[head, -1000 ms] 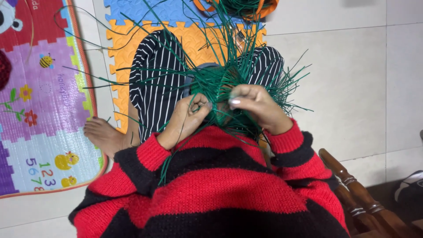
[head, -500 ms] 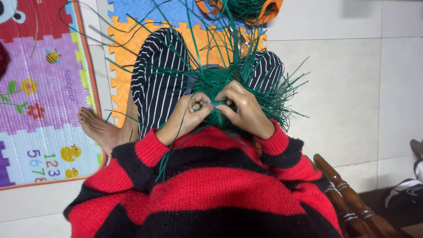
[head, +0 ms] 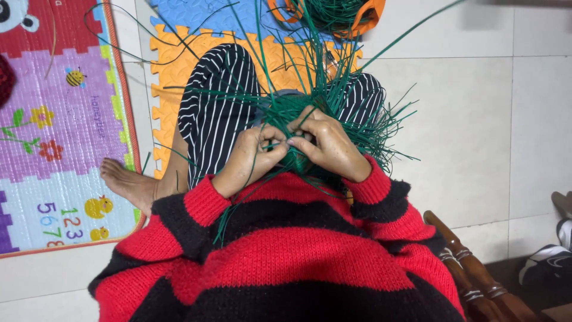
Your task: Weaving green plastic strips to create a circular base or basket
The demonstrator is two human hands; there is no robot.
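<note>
A half-woven piece of green plastic strips (head: 310, 113) rests on my lap, with loose strip ends sticking out in all directions. My left hand (head: 250, 158) pinches strips at the piece's near left side. My right hand (head: 328, 146) grips the weave right beside it, fingertips almost touching those of the left. Both hands are closed on green strips. My sleeves are red and black striped, my trousers black with white pinstripes. The near part of the weave is hidden behind my hands.
An orange bag (head: 357, 18) holding coiled green strips lies at the top. Foam puzzle mats (head: 173, 65) and a colourful play mat (head: 59, 137) cover the tiled floor at left. My bare foot (head: 128, 185) rests by the mat. Carved wooden furniture (head: 471, 268) stands at lower right.
My right hand has moved left and down, closing against my left hand on the weave. The view has shifted slightly.
</note>
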